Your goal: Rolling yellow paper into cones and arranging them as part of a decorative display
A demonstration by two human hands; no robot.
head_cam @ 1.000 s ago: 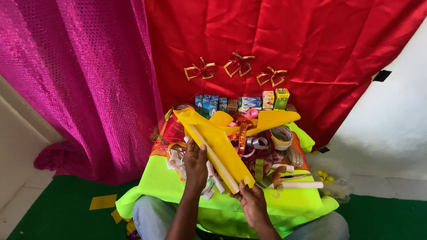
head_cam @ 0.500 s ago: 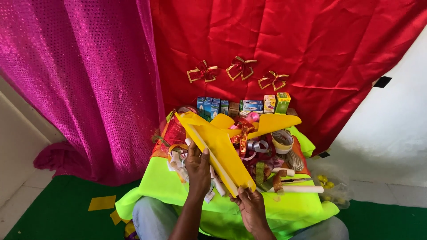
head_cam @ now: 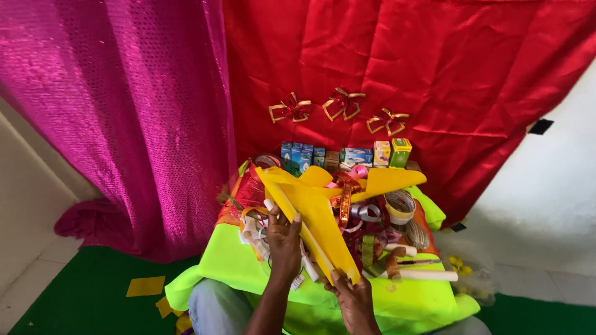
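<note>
A folded yellow paper sheet [head_cam: 316, 214] slants over a small table covered in a neon green cloth [head_cam: 233, 263]. My left hand [head_cam: 284, 241] grips the sheet along its left side, fingers curled over the fold. My right hand [head_cam: 351, 296] pinches the sheet's lower pointed end. Behind the sheet lie several coils of ribbon [head_cam: 366, 214] in red, silver and gold, partly hidden by the paper.
A row of small boxes [head_cam: 347, 155] stands at the table's back. Three gold ribbon bows [head_cam: 343, 104] hang on a red curtain [head_cam: 434, 68]; a magenta curtain [head_cam: 118, 111] hangs left. A yellow paper scrap [head_cam: 145, 286] lies on the green floor. White sticks [head_cam: 422, 275] lie right.
My left hand has shifted slightly up along the sheet, and the sheet's lower tip has settled into my right hand's fingers. The view has barely moved.
</note>
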